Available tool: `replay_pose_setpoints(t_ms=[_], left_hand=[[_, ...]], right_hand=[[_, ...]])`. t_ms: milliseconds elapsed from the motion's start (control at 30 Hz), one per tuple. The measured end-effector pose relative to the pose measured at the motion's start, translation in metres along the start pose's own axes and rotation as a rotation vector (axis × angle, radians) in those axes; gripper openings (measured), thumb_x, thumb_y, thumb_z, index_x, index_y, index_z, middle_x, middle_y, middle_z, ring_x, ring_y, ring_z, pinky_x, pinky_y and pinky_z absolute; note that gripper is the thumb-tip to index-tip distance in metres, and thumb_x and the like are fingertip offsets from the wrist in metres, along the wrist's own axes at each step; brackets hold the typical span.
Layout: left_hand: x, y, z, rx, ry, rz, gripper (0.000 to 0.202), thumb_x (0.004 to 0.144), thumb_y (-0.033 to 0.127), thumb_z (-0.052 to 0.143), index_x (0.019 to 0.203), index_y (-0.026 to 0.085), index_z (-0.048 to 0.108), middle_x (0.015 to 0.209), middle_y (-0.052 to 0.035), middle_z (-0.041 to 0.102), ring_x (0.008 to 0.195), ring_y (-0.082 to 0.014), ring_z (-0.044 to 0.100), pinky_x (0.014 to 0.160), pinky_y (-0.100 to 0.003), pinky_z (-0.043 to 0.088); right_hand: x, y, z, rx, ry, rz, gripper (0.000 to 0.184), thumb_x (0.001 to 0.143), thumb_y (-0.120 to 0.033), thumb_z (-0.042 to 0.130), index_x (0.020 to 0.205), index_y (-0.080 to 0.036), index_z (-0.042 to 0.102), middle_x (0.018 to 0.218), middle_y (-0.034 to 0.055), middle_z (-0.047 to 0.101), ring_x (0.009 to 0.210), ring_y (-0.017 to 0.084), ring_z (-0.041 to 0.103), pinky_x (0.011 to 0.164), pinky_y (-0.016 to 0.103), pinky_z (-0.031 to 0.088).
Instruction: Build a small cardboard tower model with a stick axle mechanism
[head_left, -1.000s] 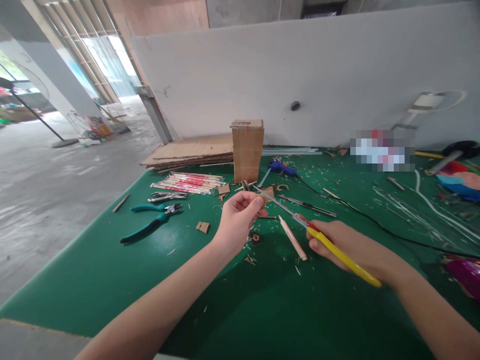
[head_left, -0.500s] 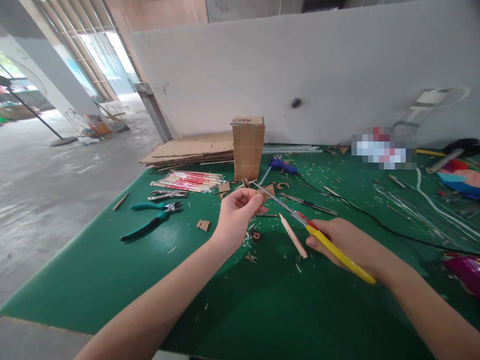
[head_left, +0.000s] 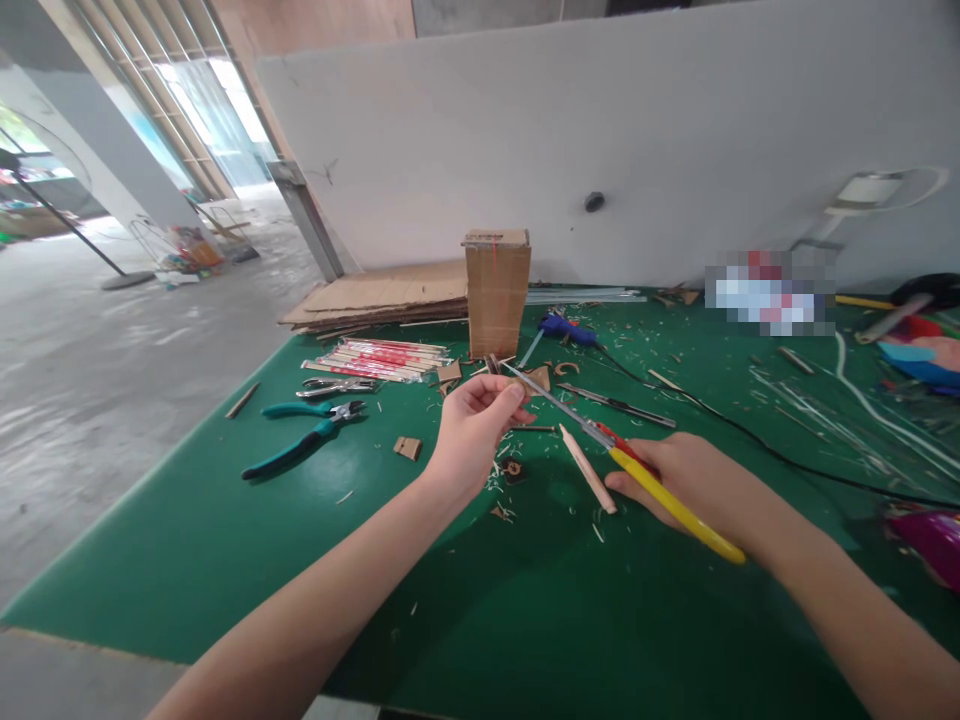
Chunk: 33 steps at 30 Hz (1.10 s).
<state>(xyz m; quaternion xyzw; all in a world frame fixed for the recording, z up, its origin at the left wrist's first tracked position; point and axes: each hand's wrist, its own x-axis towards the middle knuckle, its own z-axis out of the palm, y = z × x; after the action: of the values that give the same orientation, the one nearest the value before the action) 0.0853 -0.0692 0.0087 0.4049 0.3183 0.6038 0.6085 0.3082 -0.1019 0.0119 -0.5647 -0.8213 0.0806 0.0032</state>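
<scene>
My left hand [head_left: 480,425] is closed in a pinch on a small brown cardboard piece [head_left: 520,389], mostly hidden by the fingers. Long scissors [head_left: 559,402] with a yellow and a red handle are gripped in my right hand [head_left: 686,480]. Their blades reach across to the cardboard piece at my left fingertips. Below the blades a pointed wooden stick [head_left: 589,472] lies on the green table [head_left: 540,610]. A small dark piece with a ring on it [head_left: 513,470] rests among shavings near my left hand.
Cutting pliers [head_left: 307,440], wrapped chopsticks [head_left: 382,360] and a cardboard bit [head_left: 407,448] lie left. An upright cardboard box [head_left: 498,300] stands behind my hands. A blue glue gun [head_left: 568,331] and a utility knife [head_left: 619,405] lie right of it.
My right hand and the scissors handles have shifted slightly left and up. The left hand keeps its pinch on the cardboard piece, almost unmoved.
</scene>
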Motion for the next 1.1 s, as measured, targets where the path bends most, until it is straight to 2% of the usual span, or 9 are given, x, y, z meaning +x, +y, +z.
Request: replay_pose_setpoints(t_ms=[167, 333, 567, 700, 967, 1100], left_hand=[[0.000, -0.002, -0.001, -0.006, 0.018, -0.008, 0.011, 0.072, 0.021, 0.069, 0.072, 0.014, 0.060, 0.064, 0.0022, 0.060, 0.054, -0.0052, 0.057, 0.059, -0.020, 0.049], [0.002, -0.003, -0.001, 0.001, 0.039, -0.002, 0.013, 0.071, 0.020, 0.070, 0.071, 0.013, 0.060, 0.064, 0.0024, 0.060, 0.053, -0.0048, 0.057, 0.059, -0.020, 0.048], [0.004, -0.003, -0.003, 0.012, 0.006, 0.011, 0.012, 0.072, 0.021, 0.070, 0.071, 0.014, 0.060, 0.065, 0.0030, 0.058, 0.055, -0.0045, 0.056, 0.059, -0.018, 0.048], [0.002, -0.004, -0.001, 0.038, -0.030, 0.003, 0.013, 0.073, 0.022, 0.069, 0.072, 0.013, 0.060, 0.067, 0.0019, 0.059, 0.056, -0.0051, 0.056, 0.060, -0.019, 0.049], [-0.002, -0.001, 0.005, 0.066, 0.006, -0.011, 0.014, 0.071, 0.023, 0.070, 0.071, 0.014, 0.059, 0.067, 0.0021, 0.058, 0.056, -0.0051, 0.054, 0.060, -0.020, 0.047], [0.000, 0.000, 0.003, 0.069, 0.078, -0.004, 0.014, 0.071, 0.022, 0.069, 0.070, 0.014, 0.057, 0.066, 0.0027, 0.056, 0.056, -0.0052, 0.052, 0.060, -0.021, 0.045]], right_hand=[[0.001, -0.001, 0.002, -0.044, 0.021, 0.014, 0.050, 0.085, -0.063, 0.032, 0.071, -0.021, 0.055, 0.049, 0.0021, 0.053, 0.043, 0.016, 0.046, 0.047, 0.028, 0.026], [0.002, -0.004, 0.003, -0.133, 0.023, 0.047, 0.045, 0.086, -0.060, 0.034, 0.074, -0.020, 0.054, 0.057, 0.0056, 0.058, 0.051, 0.020, 0.054, 0.049, 0.029, 0.028], [-0.001, -0.012, -0.003, 0.120, 0.006, 0.033, 0.034, 0.085, -0.053, 0.042, 0.074, -0.022, 0.051, 0.070, 0.0045, 0.062, 0.059, 0.018, 0.056, 0.053, 0.028, 0.034], [-0.003, -0.014, -0.004, 0.178, -0.014, 0.028, 0.033, 0.084, -0.053, 0.044, 0.076, -0.021, 0.051, 0.074, 0.0045, 0.063, 0.062, 0.017, 0.056, 0.056, 0.029, 0.037], [0.000, -0.014, -0.001, 0.133, 0.052, 0.001, 0.042, 0.087, -0.055, 0.039, 0.069, -0.022, 0.056, 0.066, 0.0050, 0.064, 0.057, 0.018, 0.057, 0.054, 0.029, 0.033], [0.002, -0.011, 0.001, 0.093, 0.061, -0.006, 0.046, 0.087, -0.057, 0.038, 0.065, -0.022, 0.057, 0.061, 0.0052, 0.063, 0.053, 0.018, 0.056, 0.051, 0.029, 0.031]])
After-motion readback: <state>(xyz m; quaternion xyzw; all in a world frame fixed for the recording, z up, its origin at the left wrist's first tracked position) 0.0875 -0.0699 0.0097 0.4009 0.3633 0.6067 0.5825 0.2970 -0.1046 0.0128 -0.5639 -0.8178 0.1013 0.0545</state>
